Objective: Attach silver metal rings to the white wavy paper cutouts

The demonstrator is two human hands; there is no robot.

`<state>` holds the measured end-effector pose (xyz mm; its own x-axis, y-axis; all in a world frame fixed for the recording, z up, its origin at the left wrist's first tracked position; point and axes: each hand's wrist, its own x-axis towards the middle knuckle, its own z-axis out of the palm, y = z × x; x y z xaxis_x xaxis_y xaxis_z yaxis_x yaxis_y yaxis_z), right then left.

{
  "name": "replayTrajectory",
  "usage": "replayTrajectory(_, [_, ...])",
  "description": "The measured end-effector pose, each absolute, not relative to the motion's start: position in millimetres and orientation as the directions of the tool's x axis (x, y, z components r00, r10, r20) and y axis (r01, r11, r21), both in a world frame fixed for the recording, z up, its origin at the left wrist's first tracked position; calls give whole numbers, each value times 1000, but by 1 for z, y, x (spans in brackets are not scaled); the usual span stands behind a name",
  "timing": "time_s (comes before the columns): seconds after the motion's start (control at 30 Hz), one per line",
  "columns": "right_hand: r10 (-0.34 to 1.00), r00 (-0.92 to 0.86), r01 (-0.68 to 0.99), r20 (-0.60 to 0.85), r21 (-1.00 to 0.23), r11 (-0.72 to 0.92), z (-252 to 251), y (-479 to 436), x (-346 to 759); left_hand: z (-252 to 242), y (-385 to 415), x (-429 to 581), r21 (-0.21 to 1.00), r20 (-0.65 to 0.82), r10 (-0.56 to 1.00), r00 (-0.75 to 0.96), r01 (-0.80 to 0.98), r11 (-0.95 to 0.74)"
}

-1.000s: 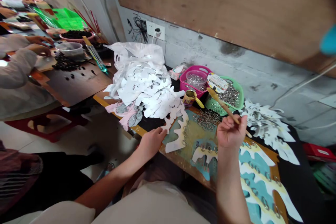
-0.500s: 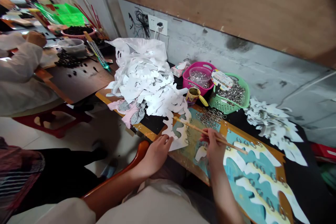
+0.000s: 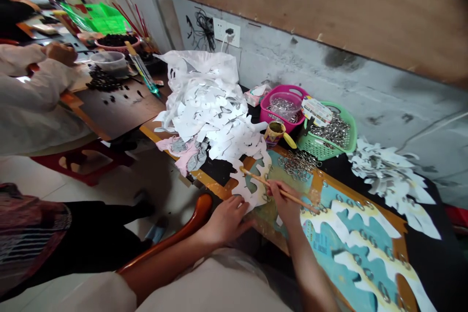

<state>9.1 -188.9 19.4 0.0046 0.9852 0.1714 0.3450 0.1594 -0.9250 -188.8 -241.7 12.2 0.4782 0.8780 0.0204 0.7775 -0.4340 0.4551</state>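
My right hand [image 3: 283, 201] pinches a thin wooden brush [image 3: 272, 187], whose tip rests on a white paper cutout [image 3: 252, 186] lying on the teal and orange board [image 3: 340, 243]. My left hand [image 3: 226, 219] lies at the board's near edge, fingers spread flat on the cutout's lower end. A loose heap of metal rings [image 3: 299, 165] sits just beyond the brush. Further white cutouts with rings lie in rows on the board to the right.
A big pile of white cutouts [image 3: 210, 117] fills the table's left. Behind stand a small glue cup [image 3: 274, 132], a pink basket [image 3: 283, 107] and a green basket [image 3: 329, 134] of rings. Another person in white sleeves [image 3: 32, 92] works at the left table. A wooden chair arm [image 3: 183, 234] curves below.
My right hand came down from a raised position and laid the brush tip on the cutout. My left hand slid along the near edge onto the cutout's lower end. The view shifted slightly.
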Motion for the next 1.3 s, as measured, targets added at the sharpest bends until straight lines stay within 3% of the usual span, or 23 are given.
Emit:
replayTrajectory(0.17, [941,-131,414,311,-846,337,28,-194,8,16,-237,-198,559,84,905,416,733,-389])
replayTrajectory(0.37, [900,-207,404,384,-804,436,30,-205,9,-14,-187,-217,489,223,962,155,836,-248])
replayTrajectory(0.47, [894,-246,419,374,-791,446,30,-212,10,-21,-147,-226,422,136,959,248,862,-282])
replayTrajectory(0.67, [871,-284,433,402,-757,490,32,-228,13,-11,-103,-229,461,141,932,333,811,-359])
replayTrajectory(1.17, [877,-328,524,351,-705,478,34,-250,22,-11,-108,-216,596,204,914,351,697,-400])
replayTrajectory(1.3, [854,-353,541,383,-661,520,38,-247,19,3,-145,-233,686,92,905,415,633,-359])
